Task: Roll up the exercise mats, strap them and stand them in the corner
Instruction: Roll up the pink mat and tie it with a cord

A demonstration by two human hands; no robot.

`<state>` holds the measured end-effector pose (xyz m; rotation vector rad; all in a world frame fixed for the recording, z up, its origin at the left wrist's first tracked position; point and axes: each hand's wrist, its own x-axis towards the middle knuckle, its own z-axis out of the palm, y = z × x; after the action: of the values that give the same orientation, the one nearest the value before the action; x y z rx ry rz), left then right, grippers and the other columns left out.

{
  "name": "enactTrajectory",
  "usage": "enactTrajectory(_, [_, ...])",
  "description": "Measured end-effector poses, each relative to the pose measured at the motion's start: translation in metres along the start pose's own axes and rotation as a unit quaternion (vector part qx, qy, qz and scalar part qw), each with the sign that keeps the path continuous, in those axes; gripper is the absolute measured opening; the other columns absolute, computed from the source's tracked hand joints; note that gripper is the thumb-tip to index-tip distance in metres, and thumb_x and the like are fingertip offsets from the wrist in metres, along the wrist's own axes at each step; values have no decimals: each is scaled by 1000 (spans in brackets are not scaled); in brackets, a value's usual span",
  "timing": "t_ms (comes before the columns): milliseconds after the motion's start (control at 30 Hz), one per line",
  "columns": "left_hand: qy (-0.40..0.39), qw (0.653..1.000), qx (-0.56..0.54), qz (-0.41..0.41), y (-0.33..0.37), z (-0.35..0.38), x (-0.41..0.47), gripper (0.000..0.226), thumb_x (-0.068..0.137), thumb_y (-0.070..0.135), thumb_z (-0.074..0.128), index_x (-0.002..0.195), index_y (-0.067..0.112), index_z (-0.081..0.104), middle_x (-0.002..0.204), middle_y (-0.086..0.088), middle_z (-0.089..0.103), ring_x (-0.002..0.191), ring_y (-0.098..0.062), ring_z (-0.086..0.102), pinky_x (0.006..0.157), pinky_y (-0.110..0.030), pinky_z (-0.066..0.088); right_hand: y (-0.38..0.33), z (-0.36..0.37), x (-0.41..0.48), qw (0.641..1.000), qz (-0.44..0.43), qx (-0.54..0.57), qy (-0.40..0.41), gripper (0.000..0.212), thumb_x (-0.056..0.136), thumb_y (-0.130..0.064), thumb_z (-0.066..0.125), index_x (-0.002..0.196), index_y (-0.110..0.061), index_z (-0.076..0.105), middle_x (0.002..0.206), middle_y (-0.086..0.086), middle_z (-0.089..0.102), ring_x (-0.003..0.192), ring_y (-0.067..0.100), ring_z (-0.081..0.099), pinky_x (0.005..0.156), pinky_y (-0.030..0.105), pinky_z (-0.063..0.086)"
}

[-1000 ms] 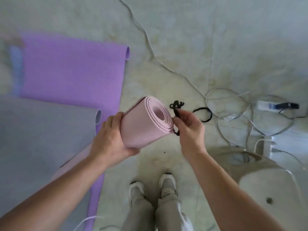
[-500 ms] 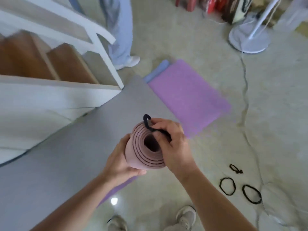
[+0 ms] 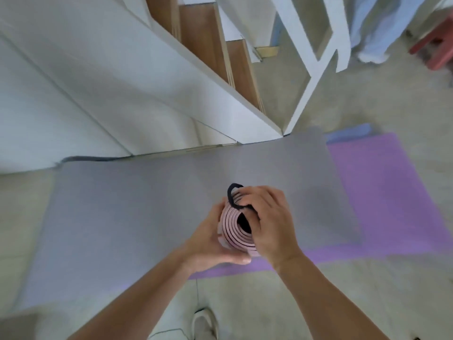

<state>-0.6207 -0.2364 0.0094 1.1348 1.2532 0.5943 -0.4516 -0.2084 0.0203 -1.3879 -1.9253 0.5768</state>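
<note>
A rolled pink mat (image 3: 232, 229) is held upright in front of me, its spiral end facing the camera. My left hand (image 3: 210, 239) wraps around the roll from the left and below. My right hand (image 3: 267, 219) covers the roll's top right and pinches a black strap loop (image 3: 232, 195) against the upper rim. Beneath the hands a grey mat (image 3: 137, 222) lies flat on the floor. A purple mat (image 3: 382, 192) lies flat to its right, partly under the grey one.
A white staircase (image 3: 157, 89) with wooden treads rises at the far side of the grey mat. A white railing post (image 3: 304, 99) meets the floor beside it. A person's trouser legs (image 3: 372, 33) and a red stool (image 3: 438, 47) are at top right. My shoe (image 3: 204, 325) shows below.
The view has swung from the cables and loose black loops on the floor towards the staircase. The roll has tipped end-on, and my right hand has brought the strap onto its rim.
</note>
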Motion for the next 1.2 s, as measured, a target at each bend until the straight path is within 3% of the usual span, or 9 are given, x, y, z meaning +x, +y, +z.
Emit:
enactTrajectory(200, [59, 985, -155, -40, 22, -26, 8, 25, 96, 28, 60, 120, 33, 59, 107, 22, 73, 103, 8, 66, 88, -23, 53, -13, 27, 26, 999, -20, -30, -26, 17, 91, -16, 56, 98, -21, 71, 113, -13, 69, 111, 24, 56, 88, 47, 49])
enactTrajectory(367, [116, 986, -113, -49, 22, -28, 33, 10, 91, 47, 66, 100, 52, 67, 105, 18, 73, 106, -4, 68, 99, -45, 53, -30, 4, 42, 1000, -10, 11, -2, 18, 94, -17, 56, 102, -22, 71, 109, -20, 69, 110, 10, 58, 98, 33, 44])
enactTrajectory(467, [139, 985, -93, -43, 31, -27, 47, 6, 91, 51, 62, 95, 53, 65, 103, 15, 71, 107, -14, 68, 98, -53, 53, -55, -24, 46, 967, 130, 217, 41, 23, 97, -7, 58, 96, -29, 66, 88, -20, 70, 82, 5, 64, 77, 17, 48])
enactTrajectory(567, [140, 984, -86, -66, 46, -26, 57, 6, 98, 44, 58, 101, 46, 63, 107, 11, 70, 106, -18, 67, 97, -53, 53, -58, -49, 56, 875, 240, 404, 121, 20, 100, -4, 52, 89, -18, 63, 61, 1, 59, 48, 18, 47, 47, 25, 39])
enactTrajectory(633, [139, 983, -86, -80, 55, -26, 63, 11, 98, 42, 57, 109, 41, 61, 111, 6, 70, 107, -23, 66, 90, -54, 57, -53, -52, 61, 849, 291, 433, 85, 16, 100, -5, 51, 89, -12, 61, 57, 2, 54, 43, 17, 39, 42, 24, 31])
enactTrajectory(733, [149, 978, -105, -98, 67, -27, 67, 18, 100, 37, 58, 117, 43, 55, 124, 6, 63, 111, -23, 63, 78, -50, 61, -33, -38, 56, 913, 287, 290, -10, 20, 97, -6, 58, 86, -20, 65, 67, -8, 64, 58, 9, 56, 55, 22, 43])
enactTrajectory(833, [134, 977, -114, -118, 72, -24, 72, 19, 102, 37, 53, 120, 46, 54, 128, 8, 59, 116, -20, 58, 84, -56, 58, -6, -15, 48, 972, 221, 76, 9, 21, 92, -15, 66, 90, -36, 64, 89, -14, 61, 94, 15, 57, 83, 25, 43])
enactTrajectory(1033, [8, 983, -159, -95, 69, -19, 64, 60, 81, 54, 67, 137, 48, 46, 134, 23, 58, 126, -4, 55, 92, -49, 54, 9, 19, 54, 948, 262, -4, 179, 7, 92, -14, 66, 96, -14, 72, 92, -3, 58, 91, 15, 40, 75, 20, 31])
enactTrajectory(1200, [-11, 992, -123, -24, 67, -15, 63, 75, 65, -6, 80, 119, 35, 47, 101, 23, 72, 93, 11, 66, 76, -13, 53, 8, 19, 62, 948, 266, 27, 175, 6, 90, -16, 69, 94, -15, 73, 87, -12, 51, 91, 18, 43, 73, 17, 32])
